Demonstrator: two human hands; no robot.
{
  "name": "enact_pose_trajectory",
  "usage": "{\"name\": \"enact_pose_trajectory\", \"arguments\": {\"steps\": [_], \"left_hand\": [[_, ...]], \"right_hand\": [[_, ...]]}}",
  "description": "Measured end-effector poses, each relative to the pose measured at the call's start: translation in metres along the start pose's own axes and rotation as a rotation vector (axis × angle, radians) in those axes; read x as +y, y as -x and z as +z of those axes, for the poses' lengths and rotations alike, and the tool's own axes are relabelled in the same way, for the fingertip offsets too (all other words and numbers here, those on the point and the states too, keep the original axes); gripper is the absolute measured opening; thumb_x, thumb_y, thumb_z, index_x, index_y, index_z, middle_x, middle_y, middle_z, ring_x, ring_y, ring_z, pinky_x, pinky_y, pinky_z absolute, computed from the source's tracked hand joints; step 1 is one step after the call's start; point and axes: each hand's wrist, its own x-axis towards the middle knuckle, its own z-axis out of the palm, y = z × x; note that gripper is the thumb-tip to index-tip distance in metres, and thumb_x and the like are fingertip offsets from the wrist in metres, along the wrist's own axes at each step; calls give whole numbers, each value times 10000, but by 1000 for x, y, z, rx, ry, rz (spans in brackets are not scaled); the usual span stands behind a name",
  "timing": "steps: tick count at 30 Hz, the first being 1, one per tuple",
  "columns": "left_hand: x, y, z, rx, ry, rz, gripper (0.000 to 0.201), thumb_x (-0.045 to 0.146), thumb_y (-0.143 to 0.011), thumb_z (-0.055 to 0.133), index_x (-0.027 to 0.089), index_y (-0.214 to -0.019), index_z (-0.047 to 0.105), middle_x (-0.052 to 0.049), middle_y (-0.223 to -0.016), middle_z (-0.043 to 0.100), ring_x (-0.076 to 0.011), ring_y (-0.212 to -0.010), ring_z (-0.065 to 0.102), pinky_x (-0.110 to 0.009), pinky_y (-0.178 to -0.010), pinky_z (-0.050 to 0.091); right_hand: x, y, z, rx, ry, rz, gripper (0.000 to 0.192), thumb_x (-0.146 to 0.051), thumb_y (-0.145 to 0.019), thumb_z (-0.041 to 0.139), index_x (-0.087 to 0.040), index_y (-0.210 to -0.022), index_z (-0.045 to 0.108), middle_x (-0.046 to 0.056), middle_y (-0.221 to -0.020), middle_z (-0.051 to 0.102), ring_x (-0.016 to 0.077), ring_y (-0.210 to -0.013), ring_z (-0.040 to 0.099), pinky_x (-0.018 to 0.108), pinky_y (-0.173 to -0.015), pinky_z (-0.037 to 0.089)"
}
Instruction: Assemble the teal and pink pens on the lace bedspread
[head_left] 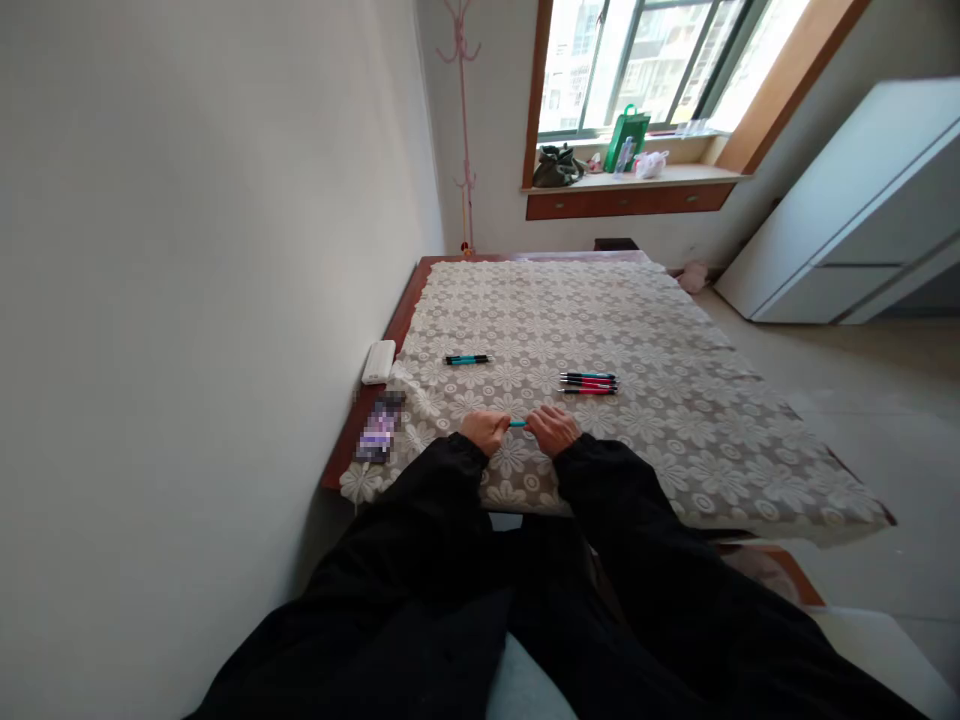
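Observation:
A teal pen (517,424) is held level between my two hands, low over the near part of the patterned tablecloth (660,440). My left hand (487,430) is closed around its left end, and my right hand (553,429) grips the right end. Only the pen's middle shows; the fingers cover the rest. Beyond my left hand lie a couple of teal-and-black pens (468,359), side by side. Several pens (589,379), pink-red and teal with black parts, lie in a loose group just beyond my right hand.
On the table's left edge lie a white box-shaped device (379,362) and a blurred phone-like object (381,427). A wall (225,250) runs along the left. Farther back are a pink coat stand (465,130), a windowsill with bags (660,178) and a white fridge-like cabinet (847,200).

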Motion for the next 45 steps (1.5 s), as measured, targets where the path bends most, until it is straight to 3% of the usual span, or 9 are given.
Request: {"name": "enact_pose_trajectory", "arguments": {"steps": [3,7,10,13,18,25,31,39,45], "left_hand": [[0,0,0,76,68,45,383,396,-1017,364,235,-937,702,-38,-901,714,-174,-894,631,-290,-807,458],[-2,0,3,201,173,52,252,403,-922,594,242,-1103,664,-32,-949,710,-172,-892,627,-283,-816,480],[-3,-1,4,187,141,29,227,401,-950,550,227,-972,695,-38,-863,694,-175,-855,627,-280,-776,481],[-3,-2,4,173,94,16,362,397,-1006,423,224,-865,708,-48,-796,682,-192,-877,625,-296,-778,482],[-3,-2,5,215,194,66,250,378,-928,596,237,-1125,660,-30,-981,713,-173,-921,626,-289,-844,495],[-5,-4,8,181,102,60,309,386,-1002,442,221,-932,694,-46,-936,715,-195,-964,618,-319,-870,486],[-4,-3,7,183,197,61,231,389,-918,618,241,-1091,657,-26,-934,708,-174,-898,632,-286,-841,490],[-5,-6,11,168,90,46,317,391,-999,440,227,-889,689,-52,-910,703,-201,-946,613,-316,-849,477],[-5,-6,10,178,162,51,265,445,-923,599,252,-1083,684,-36,-909,705,-192,-896,641,-304,-840,490]], "right_hand": [[-1,0,-5,12,-10,63,318,-332,-1027,425,-178,-835,628,74,-815,634,192,-819,505,312,-757,316],[-1,-1,-8,-32,-73,148,316,-344,-1025,405,-179,-903,644,89,-869,641,203,-853,516,307,-760,333],[1,-1,-6,-48,-125,138,310,-344,-1027,402,-179,-933,647,91,-882,646,202,-864,530,300,-771,344],[3,1,-1,-46,-150,130,301,-347,-1030,407,-179,-956,645,85,-881,657,194,-856,552,293,-786,354],[4,2,2,-54,-162,169,275,-359,-1013,455,-167,-986,649,79,-884,673,188,-840,568,284,-777,370],[0,0,-8,-47,-135,148,362,-376,-1040,375,-185,-938,665,76,-893,662,190,-869,548,303,-805,350],[3,-1,-6,-53,-159,168,286,-342,-1024,421,-176,-988,652,83,-926,658,196,-893,549,296,-809,355],[3,1,-3,-76,-170,195,227,-334,-1000,475,-176,-996,638,78,-907,657,191,-845,557,293,-787,352],[2,1,-7,-88,-171,186,262,-336,-1010,441,-186,-1057,651,76,-954,665,191,-875,568,292,-797,365]]}}
